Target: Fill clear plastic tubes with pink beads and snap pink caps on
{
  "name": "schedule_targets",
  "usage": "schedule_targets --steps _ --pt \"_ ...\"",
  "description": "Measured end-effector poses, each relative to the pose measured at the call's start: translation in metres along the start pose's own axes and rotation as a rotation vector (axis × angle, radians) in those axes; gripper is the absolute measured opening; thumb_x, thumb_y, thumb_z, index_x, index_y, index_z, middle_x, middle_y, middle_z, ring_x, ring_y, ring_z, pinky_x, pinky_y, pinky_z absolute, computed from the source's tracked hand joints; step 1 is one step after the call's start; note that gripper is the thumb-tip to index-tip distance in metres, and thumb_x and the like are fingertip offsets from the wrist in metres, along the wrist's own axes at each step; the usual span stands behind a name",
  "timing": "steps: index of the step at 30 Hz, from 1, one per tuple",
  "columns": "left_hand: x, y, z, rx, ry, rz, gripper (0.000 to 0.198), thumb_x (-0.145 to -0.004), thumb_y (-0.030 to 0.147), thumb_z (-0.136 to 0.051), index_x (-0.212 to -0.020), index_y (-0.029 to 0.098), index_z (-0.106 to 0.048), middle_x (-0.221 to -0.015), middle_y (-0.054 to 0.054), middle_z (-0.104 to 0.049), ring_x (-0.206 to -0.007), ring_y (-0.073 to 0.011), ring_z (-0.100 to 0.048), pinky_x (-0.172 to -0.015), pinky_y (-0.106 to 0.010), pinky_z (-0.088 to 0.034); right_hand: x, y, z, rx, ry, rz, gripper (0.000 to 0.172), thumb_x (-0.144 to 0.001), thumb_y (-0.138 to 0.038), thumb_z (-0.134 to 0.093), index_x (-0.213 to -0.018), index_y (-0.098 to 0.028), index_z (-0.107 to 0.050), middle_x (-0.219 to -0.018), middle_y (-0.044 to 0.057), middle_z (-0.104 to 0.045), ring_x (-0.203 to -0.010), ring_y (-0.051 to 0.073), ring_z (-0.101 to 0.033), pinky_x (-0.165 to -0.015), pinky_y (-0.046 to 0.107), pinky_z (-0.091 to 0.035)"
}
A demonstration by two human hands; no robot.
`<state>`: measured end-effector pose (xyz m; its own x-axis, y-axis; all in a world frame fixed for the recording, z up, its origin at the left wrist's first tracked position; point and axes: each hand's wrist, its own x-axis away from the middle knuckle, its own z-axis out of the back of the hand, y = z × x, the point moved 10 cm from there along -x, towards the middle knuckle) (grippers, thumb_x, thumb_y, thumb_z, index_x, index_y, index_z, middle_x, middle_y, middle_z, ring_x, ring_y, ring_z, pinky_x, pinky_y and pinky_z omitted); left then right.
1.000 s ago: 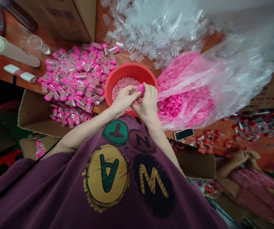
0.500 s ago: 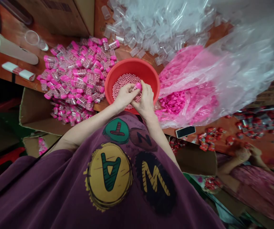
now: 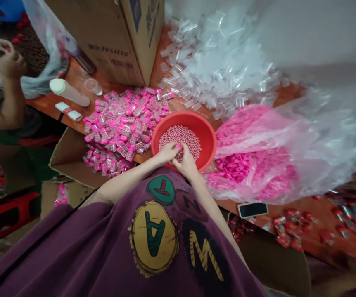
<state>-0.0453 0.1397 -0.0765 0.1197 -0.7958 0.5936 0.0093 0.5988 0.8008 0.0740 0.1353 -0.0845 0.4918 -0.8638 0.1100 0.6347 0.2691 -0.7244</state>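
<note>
Over the near side of a red bowl my two hands meet, fingers closed around one small pink-capped bottle. Its pink cap shows between the fingertips; the body is mostly hidden. My left hand pinches it from the left, and my right hand grips it from the right. Beneath them, small round pink beads cover the bowl's bottom. Left of the bowl lies a heap of filled clear bottles with pink caps. To the right, a clear plastic bag holds loose pink caps.
Empty clear bottles are piled behind the bowl. A large carton stands at the back left, near a white bottle. A phone lies at the table's front edge, beside red-wrapped pieces. Another person's hands are at far left.
The camera view has swung up and to the left, so the scene sits lower and further right. My hands stay together on the bottle above the bowl; its cap is now more covered by fingers.
</note>
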Motion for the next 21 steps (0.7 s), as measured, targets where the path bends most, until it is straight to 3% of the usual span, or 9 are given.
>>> schedule_targets --steps 2,3,7,10,11,13,16,18,21 --pt "-0.01 0.004 0.043 -0.091 0.13 -0.103 0.012 -0.097 0.01 -0.064 -0.09 0.018 -0.07 -0.085 0.0 -0.071 -0.085 -0.0164 -0.065 -0.09 -0.028 -0.055 0.003 0.001 -0.009 -0.031 -0.021 0.051 0.087 -0.101 -0.046 -0.071 -0.171 -0.006 -0.038 -0.165 0.03 -0.058 -0.137 0.035 -0.07 -0.113 0.051 -0.061" --pt "-0.013 0.01 0.07 -0.19 0.214 -0.18 0.01 -0.098 0.014 -0.063 -0.1 0.019 -0.072 -0.092 -0.002 -0.074 -0.092 -0.0191 -0.068 -0.098 -0.032 -0.056 0.007 0.004 -0.012 -0.007 -0.03 0.062 0.082 -0.104 -0.046 -0.069 -0.17 -0.006 -0.041 -0.165 0.03 -0.059 -0.14 0.035 -0.068 -0.115 0.051 -0.06" --pt "-0.013 0.025 0.172 -0.527 0.587 -0.365 0.033 -0.098 0.021 -0.06 -0.129 0.016 -0.072 -0.127 -0.017 -0.078 -0.126 -0.0334 -0.07 -0.121 -0.053 -0.052 0.031 0.04 -0.011 0.273 -0.069 0.003 0.04 -0.113 -0.032 -0.054 -0.141 -0.01 -0.071 -0.128 0.021 -0.082 -0.12 0.031 -0.077 -0.106 0.044 -0.058" --pt "-0.019 0.033 0.209 -0.611 0.754 -0.452 0.047 -0.095 0.023 -0.063 -0.141 0.012 -0.066 -0.146 -0.025 -0.07 -0.144 -0.0379 -0.062 -0.13 -0.059 -0.046 0.051 0.061 -0.006 0.413 -0.066 -0.026 0.033 -0.113 -0.025 -0.052 -0.129 -0.013 -0.078 -0.118 0.017 -0.086 -0.109 0.028 -0.079 -0.096 0.039 -0.053" --pt "-0.025 0.037 0.209 -0.624 0.769 -0.493 0.047 -0.096 0.023 -0.063 -0.141 0.012 -0.066 -0.15 -0.025 -0.068 -0.147 -0.0374 -0.06 -0.132 -0.058 -0.045 0.056 0.064 -0.006 0.427 -0.072 -0.03 0.03 -0.112 -0.023 -0.054 -0.125 -0.014 -0.08 -0.115 0.015 -0.087 -0.106 0.027 -0.079 -0.093 0.037 -0.051" --pt "-0.047 0.051 0.191 -0.65 0.719 -0.583 0.04 -0.098 0.023 -0.06 -0.136 0.015 -0.068 -0.149 -0.021 -0.069 -0.148 -0.0346 -0.061 -0.134 -0.056 -0.044 0.06 0.066 -0.009 0.445 -0.088 -0.041 0.025 -0.11 -0.023 -0.06 -0.118 -0.016 -0.082 -0.109 0.013 -0.088 -0.101 0.025 -0.078 -0.088 0.036 -0.047" --pt "-0.109 0.075 0.13 -0.7 0.449 -0.644 0.03 -0.102 0.019 -0.055 -0.124 0.018 -0.074 -0.137 -0.016 -0.076 -0.138 -0.0311 -0.068 -0.13 -0.052 -0.049 0.059 0.066 -0.015 0.479 -0.103 -0.071 0.024 -0.109 -0.027 -0.064 -0.12 -0.016 -0.083 -0.107 0.012 -0.088 -0.099 0.024 -0.077 -0.084 0.036 -0.041" --pt "-0.158 0.086 0.082 -0.749 0.229 -0.606 0.029 -0.1 0.014 -0.056 -0.12 0.014 -0.077 -0.134 -0.018 -0.078 -0.136 -0.0316 -0.07 -0.128 -0.05 -0.051 0.058 0.066 -0.017 0.497 -0.109 -0.09 0.024 -0.109 -0.028 -0.064 -0.118 -0.017 -0.084 -0.106 0.012 -0.088 -0.098 0.023 -0.075 -0.082 0.036 -0.038" --pt "-0.218 0.098 0.025 -0.82 0.055 -0.53 0.038 -0.099 0.009 -0.06 -0.133 0.013 -0.077 -0.146 -0.019 -0.073 -0.144 -0.0326 -0.066 -0.131 -0.049 -0.049 0.06 0.065 -0.017 0.514 -0.113 -0.1 0.021 -0.108 -0.027 -0.065 -0.112 -0.019 -0.085 -0.101 0.01 -0.087 -0.094 0.022 -0.073 -0.079 0.036 -0.035"
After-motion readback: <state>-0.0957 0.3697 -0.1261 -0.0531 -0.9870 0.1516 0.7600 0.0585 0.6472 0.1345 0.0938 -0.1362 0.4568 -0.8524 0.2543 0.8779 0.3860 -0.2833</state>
